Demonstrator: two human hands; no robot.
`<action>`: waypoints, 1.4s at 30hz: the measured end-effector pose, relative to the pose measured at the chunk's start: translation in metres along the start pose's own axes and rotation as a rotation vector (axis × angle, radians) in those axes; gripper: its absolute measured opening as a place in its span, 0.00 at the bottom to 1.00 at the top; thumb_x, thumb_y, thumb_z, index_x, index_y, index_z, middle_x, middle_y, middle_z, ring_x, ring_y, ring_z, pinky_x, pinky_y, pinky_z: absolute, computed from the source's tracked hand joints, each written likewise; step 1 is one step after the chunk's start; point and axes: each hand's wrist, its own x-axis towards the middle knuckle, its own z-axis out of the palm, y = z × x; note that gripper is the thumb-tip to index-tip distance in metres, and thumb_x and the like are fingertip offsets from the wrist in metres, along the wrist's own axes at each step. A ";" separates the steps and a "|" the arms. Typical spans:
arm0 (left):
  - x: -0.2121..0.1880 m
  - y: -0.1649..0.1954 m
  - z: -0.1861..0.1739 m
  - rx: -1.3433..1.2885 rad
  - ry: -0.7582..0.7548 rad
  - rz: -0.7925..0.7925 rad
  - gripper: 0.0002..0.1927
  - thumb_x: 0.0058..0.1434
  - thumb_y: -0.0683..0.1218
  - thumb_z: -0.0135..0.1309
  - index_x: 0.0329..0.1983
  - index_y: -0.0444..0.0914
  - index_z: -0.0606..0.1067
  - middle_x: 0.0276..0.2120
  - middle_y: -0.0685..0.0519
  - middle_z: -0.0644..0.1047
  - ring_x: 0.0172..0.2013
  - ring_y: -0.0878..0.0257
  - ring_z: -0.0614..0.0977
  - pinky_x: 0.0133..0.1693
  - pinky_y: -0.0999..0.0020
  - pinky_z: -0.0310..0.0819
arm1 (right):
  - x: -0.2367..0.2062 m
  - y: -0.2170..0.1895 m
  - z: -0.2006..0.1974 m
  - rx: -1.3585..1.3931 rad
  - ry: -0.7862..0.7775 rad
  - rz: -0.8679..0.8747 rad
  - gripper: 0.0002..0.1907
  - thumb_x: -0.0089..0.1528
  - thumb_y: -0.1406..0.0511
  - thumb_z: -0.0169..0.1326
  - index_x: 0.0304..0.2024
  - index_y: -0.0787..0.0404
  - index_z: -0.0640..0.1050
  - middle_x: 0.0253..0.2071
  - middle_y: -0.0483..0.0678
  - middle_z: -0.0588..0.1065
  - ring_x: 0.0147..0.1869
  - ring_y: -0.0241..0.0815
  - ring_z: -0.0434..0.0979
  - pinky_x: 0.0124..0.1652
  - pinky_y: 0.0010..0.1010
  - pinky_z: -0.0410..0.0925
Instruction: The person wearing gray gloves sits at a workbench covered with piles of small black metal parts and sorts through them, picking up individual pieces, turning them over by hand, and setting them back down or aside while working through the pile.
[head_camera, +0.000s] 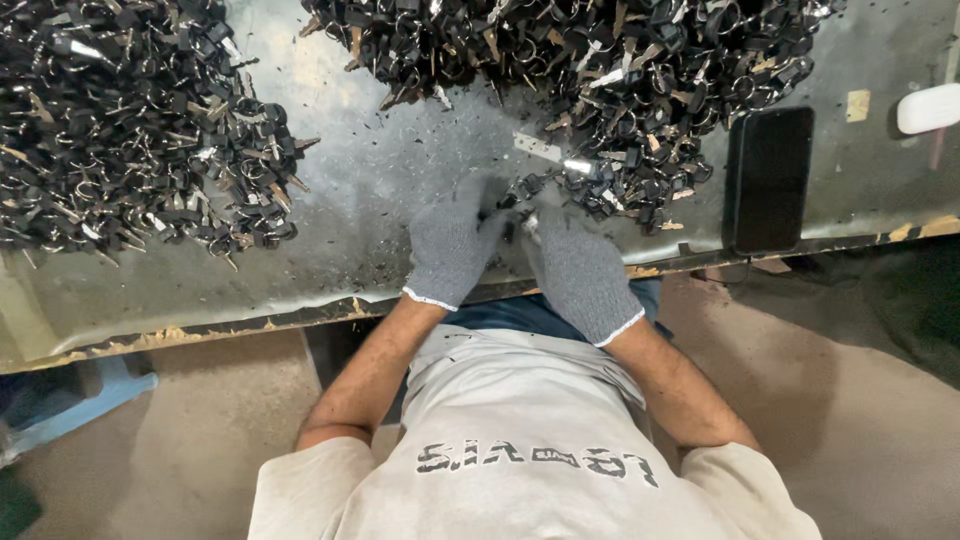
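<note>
Both hands wear grey knit gloves and meet at the near edge of the table (350, 200). The left hand (450, 248) and the right hand (578, 270) close together on a small black-and-metal part (520, 205), pinched between their fingertips; its exact shape is too small to tell. Just beyond the grip lies a big pile (600, 70) of similar parts, with loose ones spilling to the right hand's far side. A second heap (130, 120) sits well to the left. A dark phone (768, 180) lies right of the grip.
</note>
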 end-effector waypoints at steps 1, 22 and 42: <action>0.001 -0.002 0.000 0.022 0.056 0.106 0.21 0.58 0.46 0.61 0.55 0.41 0.74 0.35 0.46 0.80 0.35 0.46 0.83 0.37 0.51 0.76 | 0.004 -0.001 0.001 0.020 0.020 -0.027 0.25 0.65 0.61 0.55 0.57 0.74 0.67 0.39 0.64 0.76 0.39 0.60 0.81 0.33 0.45 0.75; 0.008 -0.019 0.014 0.058 0.060 0.266 0.10 0.61 0.46 0.55 0.44 0.39 0.76 0.38 0.44 0.78 0.38 0.44 0.81 0.39 0.50 0.73 | 0.028 0.012 -0.009 0.155 -0.254 0.108 0.16 0.68 0.62 0.50 0.49 0.71 0.68 0.26 0.61 0.78 0.30 0.62 0.81 0.28 0.49 0.74; 0.003 -0.023 0.024 0.016 0.182 0.422 0.19 0.57 0.39 0.54 0.53 0.38 0.74 0.43 0.43 0.79 0.45 0.45 0.81 0.49 0.51 0.75 | 0.008 -0.004 0.037 -0.417 -0.028 -0.035 0.09 0.67 0.65 0.52 0.47 0.64 0.73 0.38 0.57 0.77 0.34 0.54 0.82 0.28 0.44 0.74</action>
